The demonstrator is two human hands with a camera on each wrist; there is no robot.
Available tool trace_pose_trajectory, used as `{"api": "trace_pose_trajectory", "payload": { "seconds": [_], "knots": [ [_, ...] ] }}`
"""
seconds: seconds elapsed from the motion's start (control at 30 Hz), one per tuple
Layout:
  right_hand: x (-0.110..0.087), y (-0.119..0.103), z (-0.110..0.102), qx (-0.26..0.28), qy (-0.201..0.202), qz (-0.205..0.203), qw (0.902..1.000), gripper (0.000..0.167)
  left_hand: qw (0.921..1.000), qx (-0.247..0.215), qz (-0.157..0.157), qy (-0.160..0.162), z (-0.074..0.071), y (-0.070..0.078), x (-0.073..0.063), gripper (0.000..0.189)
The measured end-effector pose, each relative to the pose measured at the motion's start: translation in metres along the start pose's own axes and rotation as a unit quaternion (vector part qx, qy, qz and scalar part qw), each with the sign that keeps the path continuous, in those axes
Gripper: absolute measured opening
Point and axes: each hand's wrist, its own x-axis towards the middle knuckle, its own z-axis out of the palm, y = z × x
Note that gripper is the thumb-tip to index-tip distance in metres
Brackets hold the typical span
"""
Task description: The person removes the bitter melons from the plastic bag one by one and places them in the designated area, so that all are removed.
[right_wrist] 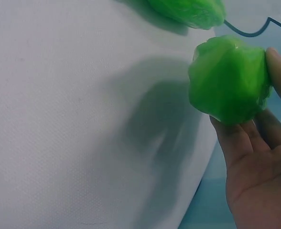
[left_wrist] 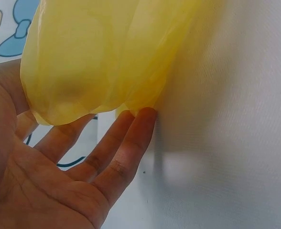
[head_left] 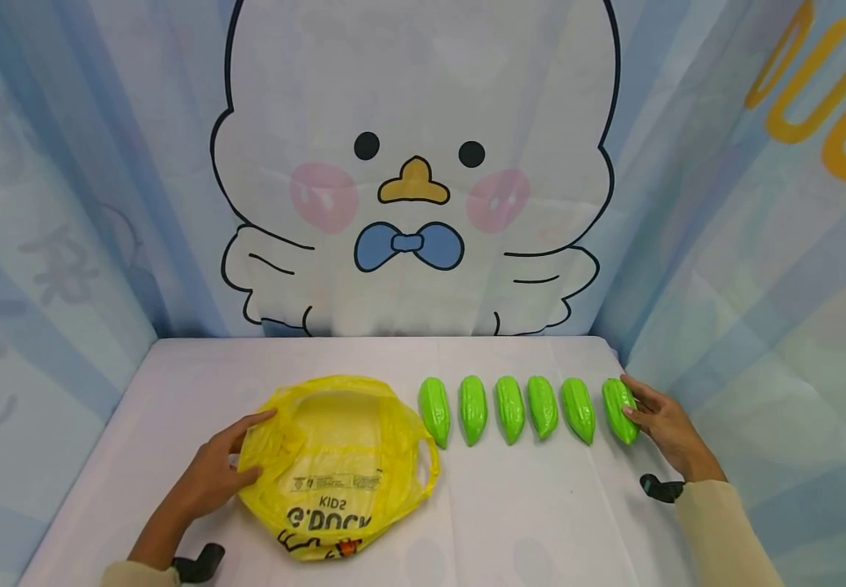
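At the left, a yellow plastic bag with upside-down print lies on the white table, one handle loop at its right. My left hand grips the bag's left side, thumb and fingers spread on it; in the left wrist view its fingertips meet the yellow film, which hides the thumb's end. At the right end of a row of shiny, ridged green pods, like toy vegetables, my right hand pinches the last green pod. The right wrist view shows that pod end-on between thumb and fingers.
Several more green pods lie side by side between bag and right hand, the leftmost one touching or nearly touching the bag. The white table is walled by printed cloth curtains on the left, right and back.
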Motion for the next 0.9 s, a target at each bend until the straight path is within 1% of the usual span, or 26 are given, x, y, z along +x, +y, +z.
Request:
{"api": "trace_pose_trajectory", "payload": {
  "seconds": [0.2,0.33,0.5,0.57,0.9],
  "knots": [
    [0.006,0.002,0.005,-0.018,0.020,0.010,0.9996,0.078,1.0000,0.001,0.000,0.000,-0.001,-0.001,0.000,0.087],
    [0.009,0.002,0.008,-0.029,0.021,0.018,0.9992,0.076,1.0000,-0.002,0.001,0.000,-0.002,-0.001,0.000,0.087],
    [0.011,0.008,0.010,-0.033,0.006,0.005,0.9994,0.073,1.0000,-0.007,0.001,-0.002,0.000,-0.003,0.000,0.086],
    [0.012,0.011,0.010,-0.027,0.003,0.001,0.9996,0.073,1.0000,-0.008,0.001,-0.002,0.000,-0.004,0.000,0.086],
    [0.011,0.009,0.013,-0.039,0.016,0.002,0.9991,0.069,1.0000,-0.006,0.005,0.002,-0.001,-0.002,-0.002,0.083]
  ]
}}
